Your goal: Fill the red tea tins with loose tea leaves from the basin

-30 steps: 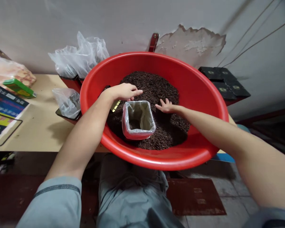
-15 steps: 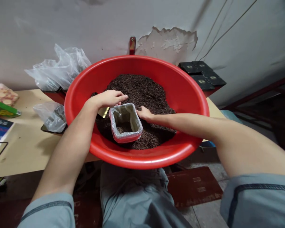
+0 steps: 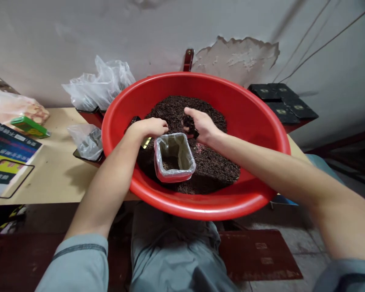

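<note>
Dark tea-like leaves (image 3: 222, 166) lie heaped across the bottom of a wide red basin (image 3: 207, 210), and a clump of them sits inside the right grip (image 3: 204, 126), between the raised thumb and the curled fingers, which are closed loosely around it just above the heap, near the far right corner of a square red container (image 3: 173, 177). The left grip (image 3: 154, 127) is by that container's far left corner, knuckles up and fingers bent; whether they pinch its edge or are merely beside it, I cannot tell. The leaves are small, narrow and dry-looking, piled in a coarse, uneven mound, whereas the basin is smooth, glossy plastic with a thick rounded rim. Inside the container, a clear, crinkled plastic liner (image 3: 187, 156) folds over the edge, and a shallow layer of leaves covers the bottom. A gold-coloured piece (image 3: 146, 142) partly shows beside the left grip. On the pale tabletop (image 3: 57, 186), left of the basin, thin clear bags (image 3: 100, 85) stick up from dark red boxes (image 3: 91, 117); to the right, black-topped boxes (image 3: 301, 108) stand grouped close together.
</note>
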Action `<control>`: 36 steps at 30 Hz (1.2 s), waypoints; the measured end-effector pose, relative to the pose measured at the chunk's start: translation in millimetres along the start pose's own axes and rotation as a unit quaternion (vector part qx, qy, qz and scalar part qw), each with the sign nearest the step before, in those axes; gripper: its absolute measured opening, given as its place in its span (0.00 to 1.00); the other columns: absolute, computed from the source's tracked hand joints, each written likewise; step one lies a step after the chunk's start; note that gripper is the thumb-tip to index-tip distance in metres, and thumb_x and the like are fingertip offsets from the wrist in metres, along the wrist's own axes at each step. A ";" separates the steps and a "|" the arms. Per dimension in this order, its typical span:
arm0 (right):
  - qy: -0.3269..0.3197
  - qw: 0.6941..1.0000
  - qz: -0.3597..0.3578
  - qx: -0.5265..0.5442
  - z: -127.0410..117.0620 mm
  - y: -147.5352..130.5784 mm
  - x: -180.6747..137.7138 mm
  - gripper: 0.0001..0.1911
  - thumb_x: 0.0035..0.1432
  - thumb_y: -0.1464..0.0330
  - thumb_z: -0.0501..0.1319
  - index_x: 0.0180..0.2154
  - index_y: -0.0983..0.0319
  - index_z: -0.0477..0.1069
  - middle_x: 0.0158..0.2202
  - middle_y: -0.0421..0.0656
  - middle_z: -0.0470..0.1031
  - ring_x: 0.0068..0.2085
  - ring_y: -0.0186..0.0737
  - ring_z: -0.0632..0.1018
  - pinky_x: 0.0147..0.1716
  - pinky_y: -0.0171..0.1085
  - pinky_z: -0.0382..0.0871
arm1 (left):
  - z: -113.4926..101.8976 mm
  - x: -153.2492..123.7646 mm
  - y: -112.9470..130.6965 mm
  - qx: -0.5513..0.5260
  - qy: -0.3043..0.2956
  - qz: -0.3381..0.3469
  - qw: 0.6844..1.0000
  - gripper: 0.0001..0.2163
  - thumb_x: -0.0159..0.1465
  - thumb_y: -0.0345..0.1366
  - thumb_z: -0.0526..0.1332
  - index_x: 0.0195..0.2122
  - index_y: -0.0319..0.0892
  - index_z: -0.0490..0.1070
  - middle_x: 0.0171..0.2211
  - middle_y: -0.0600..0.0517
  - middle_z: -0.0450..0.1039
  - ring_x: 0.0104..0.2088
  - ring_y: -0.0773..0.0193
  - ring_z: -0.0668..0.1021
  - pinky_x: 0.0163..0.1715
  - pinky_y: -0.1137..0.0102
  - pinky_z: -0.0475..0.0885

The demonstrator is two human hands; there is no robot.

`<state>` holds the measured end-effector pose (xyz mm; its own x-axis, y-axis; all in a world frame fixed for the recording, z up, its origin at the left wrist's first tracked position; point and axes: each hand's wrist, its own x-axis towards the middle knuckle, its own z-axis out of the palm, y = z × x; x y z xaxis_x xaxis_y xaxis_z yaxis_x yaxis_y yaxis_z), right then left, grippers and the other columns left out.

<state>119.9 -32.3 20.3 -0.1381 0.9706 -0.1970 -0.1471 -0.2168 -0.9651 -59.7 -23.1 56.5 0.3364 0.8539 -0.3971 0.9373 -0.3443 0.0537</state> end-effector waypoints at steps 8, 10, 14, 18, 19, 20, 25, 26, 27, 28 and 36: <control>-0.036 0.964 -0.261 -0.042 23.7 4.8 -50.0 0.22 0.66 0.44 0.63 0.39 0.54 0.63 0.34 0.37 0.67 0.34 0.36 0.73 0.34 0.37 0.71 | -2.2 -0.7 10.3 -0.008 -0.053 -0.008 0.999 0.25 0.67 0.32 0.55 0.63 0.42 0.79 0.57 0.45 0.82 0.53 0.51 0.83 0.52 0.67 0.76; -0.038 0.937 -0.333 -0.099 27.9 13.2 -54.4 0.22 0.64 0.45 0.66 0.40 0.54 0.65 0.36 0.38 0.69 0.38 0.38 0.75 0.42 0.40 0.74 | -1.7 -2.0 10.4 -0.030 -0.051 -0.007 0.998 0.22 0.67 0.34 0.56 0.57 0.40 0.82 0.53 0.44 0.84 0.50 0.50 0.84 0.51 0.66 0.77; -0.053 0.907 -0.377 -0.180 27.1 19.4 -55.5 0.20 0.63 0.48 0.68 0.40 0.55 0.67 0.39 0.40 0.72 0.43 0.41 0.76 0.51 0.44 0.73 | -2.9 -6.3 9.5 -0.042 -0.035 -0.015 0.998 0.21 0.66 0.36 0.57 0.54 0.40 0.84 0.46 0.43 0.86 0.48 0.45 0.85 0.51 0.62 0.77; -0.069 0.914 -0.359 -0.177 23.4 20.5 -53.8 0.17 0.63 0.52 0.68 0.38 0.55 0.66 0.38 0.40 0.71 0.42 0.41 0.76 0.50 0.45 0.73 | -3.1 -5.1 7.7 -0.042 -0.045 0.001 0.998 0.21 0.65 0.35 0.57 0.54 0.42 0.84 0.46 0.44 0.86 0.48 0.46 0.84 0.51 0.62 0.77; -0.076 0.916 -0.354 -0.171 23.1 21.2 -53.4 0.17 0.63 0.53 0.68 0.37 0.55 0.65 0.38 0.40 0.71 0.41 0.41 0.76 0.49 0.45 0.74 | -2.6 -3.9 7.1 -0.044 -0.044 0.001 0.998 0.20 0.65 0.35 0.57 0.54 0.42 0.84 0.46 0.44 0.86 0.48 0.47 0.84 0.50 0.62 0.77; -0.083 0.919 -0.349 -0.164 23.1 21.9 -53.2 0.17 0.62 0.54 0.69 0.37 0.55 0.65 0.38 0.40 0.71 0.41 0.41 0.76 0.48 0.44 0.74 | -2.0 -2.8 6.6 -0.047 -0.042 0.001 0.998 0.20 0.65 0.36 0.58 0.54 0.43 0.84 0.47 0.44 0.86 0.48 0.47 0.84 0.50 0.62 0.77; -0.105 0.919 -0.341 -0.169 23.6 21.1 -55.6 0.13 0.60 0.58 0.69 0.36 0.56 0.68 0.38 0.39 0.72 0.40 0.39 0.76 0.44 0.42 0.76 | 0.5 -0.6 5.7 -0.037 -0.031 -0.002 0.999 0.21 0.65 0.37 0.59 0.56 0.44 0.83 0.51 0.46 0.85 0.51 0.46 0.83 0.53 0.62 0.76; -0.108 0.913 -0.348 -0.181 23.0 19.2 -56.3 0.12 0.60 0.59 0.69 0.35 0.56 0.70 0.37 0.39 0.73 0.39 0.39 0.76 0.43 0.42 0.76 | 0.7 -0.9 5.7 -0.032 -0.031 0.002 0.999 0.21 0.65 0.37 0.59 0.56 0.44 0.83 0.52 0.46 0.85 0.52 0.47 0.83 0.54 0.62 0.75; -0.112 0.907 -0.354 -0.197 21.8 16.7 -56.5 0.11 0.60 0.59 0.69 0.34 0.57 0.71 0.37 0.40 0.73 0.39 0.38 0.76 0.42 0.42 0.75 | 0.7 -1.2 5.7 -0.030 -0.029 0.006 0.999 0.21 0.65 0.37 0.59 0.56 0.44 0.83 0.53 0.46 0.84 0.53 0.47 0.83 0.55 0.62 0.75; -0.114 0.901 -0.359 -0.213 19.8 13.4 -55.8 0.11 0.60 0.59 0.69 0.34 0.57 0.72 0.37 0.40 0.74 0.39 0.38 0.76 0.42 0.41 0.75 | 0.8 -1.3 5.4 -0.030 -0.024 0.009 0.999 0.21 0.66 0.37 0.59 0.57 0.45 0.83 0.54 0.47 0.83 0.54 0.47 0.83 0.56 0.62 0.74; 0.008 0.857 -0.237 -0.457 -47.7 -1.2 14.4 0.27 0.67 0.59 0.67 0.64 0.59 0.70 0.51 0.48 0.80 0.53 0.50 0.80 0.57 0.50 0.75 | 1.4 1.5 -2.1 -0.017 -0.008 -0.011 1.000 0.24 0.72 0.46 0.54 0.65 0.47 0.76 0.62 0.48 0.79 0.60 0.50 0.79 0.60 0.64 0.71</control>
<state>164.9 -13.1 10.4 -0.2599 0.9303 0.2587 0.6479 0.3667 -0.6676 -61.3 -21.6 54.6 0.3148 0.8549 -0.4124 0.9470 -0.3120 0.0760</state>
